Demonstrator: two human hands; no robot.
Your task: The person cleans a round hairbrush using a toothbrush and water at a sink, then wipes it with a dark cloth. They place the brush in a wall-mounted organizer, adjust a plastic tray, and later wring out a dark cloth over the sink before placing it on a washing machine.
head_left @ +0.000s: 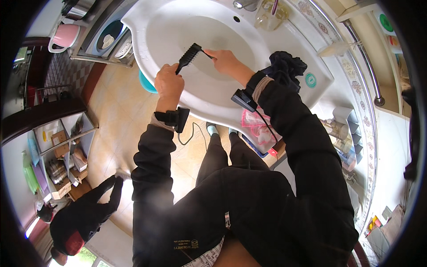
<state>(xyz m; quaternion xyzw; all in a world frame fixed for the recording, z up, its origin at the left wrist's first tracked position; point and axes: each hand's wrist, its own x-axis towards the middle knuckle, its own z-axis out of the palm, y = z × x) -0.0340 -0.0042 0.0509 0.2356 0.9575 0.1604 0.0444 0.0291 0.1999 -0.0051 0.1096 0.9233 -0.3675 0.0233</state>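
Over the white washbasin (141,46), my left hand (169,83) is closed round the handle of a black hairbrush (189,57), its bristles facing down and to the right. My right hand (227,64) pinches a thin dark piece (206,54) that reaches to the far end of the brush. Whether this piece is a separate tool or part of the brush, I cannot tell. A crumpled dark cloth (285,67) lies on the basin's right ledge, beyond my right wrist. Shallow water seems to lie in the bowl.
A tap (244,4) and a clear container (271,15) stand at the basin's back. A pink-and-white cloth (257,123) hangs at the front edge. Below the basin's left side is a teal tub (147,82). Another person (84,216) is at the lower left, near shelves (62,151).
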